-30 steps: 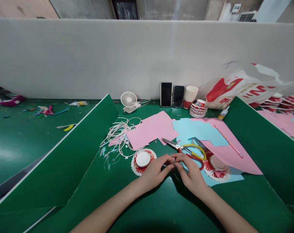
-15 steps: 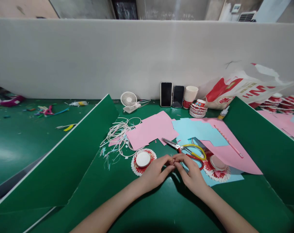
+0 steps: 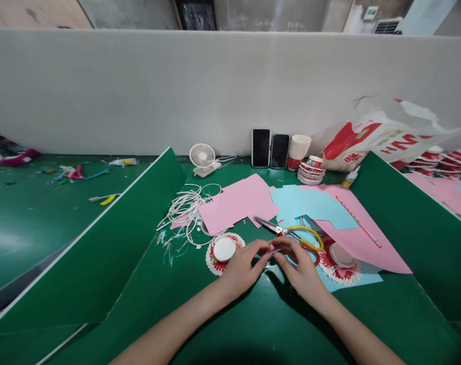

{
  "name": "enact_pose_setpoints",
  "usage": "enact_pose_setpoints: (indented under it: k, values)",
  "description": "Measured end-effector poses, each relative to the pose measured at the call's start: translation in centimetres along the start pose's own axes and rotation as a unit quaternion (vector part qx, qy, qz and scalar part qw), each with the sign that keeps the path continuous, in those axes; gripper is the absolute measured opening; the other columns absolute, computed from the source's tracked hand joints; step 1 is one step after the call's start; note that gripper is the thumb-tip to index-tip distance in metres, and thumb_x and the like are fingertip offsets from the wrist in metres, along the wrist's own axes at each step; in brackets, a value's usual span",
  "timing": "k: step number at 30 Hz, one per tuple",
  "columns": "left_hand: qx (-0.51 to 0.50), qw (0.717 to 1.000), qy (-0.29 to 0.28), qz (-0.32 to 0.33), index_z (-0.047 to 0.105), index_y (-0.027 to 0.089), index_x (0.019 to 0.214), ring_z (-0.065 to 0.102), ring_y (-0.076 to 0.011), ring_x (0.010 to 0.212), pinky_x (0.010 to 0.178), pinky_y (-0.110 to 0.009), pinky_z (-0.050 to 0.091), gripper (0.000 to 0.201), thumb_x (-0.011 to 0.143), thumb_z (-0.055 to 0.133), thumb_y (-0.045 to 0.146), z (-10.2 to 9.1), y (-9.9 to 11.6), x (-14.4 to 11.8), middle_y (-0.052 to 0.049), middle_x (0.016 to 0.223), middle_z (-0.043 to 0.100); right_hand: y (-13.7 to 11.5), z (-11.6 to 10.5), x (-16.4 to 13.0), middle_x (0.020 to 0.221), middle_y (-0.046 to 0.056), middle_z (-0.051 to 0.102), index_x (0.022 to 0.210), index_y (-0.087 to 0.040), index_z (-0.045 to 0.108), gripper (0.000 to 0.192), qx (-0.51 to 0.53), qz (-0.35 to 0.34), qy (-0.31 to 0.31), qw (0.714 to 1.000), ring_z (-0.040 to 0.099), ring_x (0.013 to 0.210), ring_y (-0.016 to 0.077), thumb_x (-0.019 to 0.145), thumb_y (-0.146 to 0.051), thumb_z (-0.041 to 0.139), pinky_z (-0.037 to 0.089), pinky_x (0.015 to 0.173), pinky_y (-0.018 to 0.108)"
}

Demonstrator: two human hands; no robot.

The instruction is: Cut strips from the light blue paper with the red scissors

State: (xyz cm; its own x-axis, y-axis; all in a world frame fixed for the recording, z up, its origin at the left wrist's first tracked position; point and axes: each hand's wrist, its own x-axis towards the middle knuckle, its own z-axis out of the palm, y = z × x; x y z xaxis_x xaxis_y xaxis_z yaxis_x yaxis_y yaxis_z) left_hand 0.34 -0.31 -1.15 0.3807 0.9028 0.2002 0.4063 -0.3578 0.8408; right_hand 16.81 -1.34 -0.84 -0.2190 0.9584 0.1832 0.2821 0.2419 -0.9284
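Note:
My left hand point(image 3: 242, 267) and my right hand point(image 3: 299, 267) meet fingertip to fingertip over the green table. Between their pinched fingers is a tiny piece of pink paper point(image 3: 271, 248), mostly hidden. Left of my left hand lies a cut paper cup point(image 3: 212, 266), its fringed red-and-white wall spread flat around a white base. Scissors point(image 3: 304, 238) with yellow and red handles rest just beyond my right hand, blades pointing left. A second fringed cup point(image 3: 342, 274) sits to the right, partly under a pink sheet point(image 3: 382, 253).
White cord rings point(image 3: 184, 203), pink paper point(image 3: 238, 203) and blue paper point(image 3: 310, 203) lie ahead. Behind stand a small fan point(image 3: 202, 156), two phones point(image 3: 260, 148), stacked cups point(image 3: 299, 149), fringed cups point(image 3: 311, 173) and a glue bottle point(image 3: 351, 177). Green dividers point(image 3: 101, 253) flank both sides.
My fingers have shifted slightly, opening a little at the tips, and the pink bit between them now shows. Everything else on the table stays where it was.

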Motion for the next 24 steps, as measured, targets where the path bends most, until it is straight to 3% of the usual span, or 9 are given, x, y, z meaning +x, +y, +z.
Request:
enact_pose_setpoints:
  k: [6,24]
  values:
    - [0.023,1.0,-0.016,0.014,0.055,0.02,0.098,0.058,-0.0143,0.089,0.079,-0.027,0.044,0.02,0.086,0.044,0.031,-0.05,-0.07,-0.09,-0.003,0.097,0.064,0.98,-0.58,0.79,0.089,0.005,0.063,0.091,-0.019,0.058,0.02,0.061,0.055,-0.03,0.996,0.06,0.081,0.0168,0.084,-0.035,0.049,0.049,0.073,0.031]
    - [-0.058,0.998,-0.015,-0.034,0.052,0.019,0.093,0.059,-0.013,0.082,0.077,-0.027,0.046,0.018,0.086,0.044,0.033,0.05,0.23,0.12,-0.001,0.088,0.062,0.45,-0.38,0.62,0.077,0.001,0.057,0.081,-0.019,0.054,0.013,-0.023,0.017,-0.02,0.999,0.053,0.072,0.0141,0.085,-0.028,0.045,0.042,0.066,0.026]
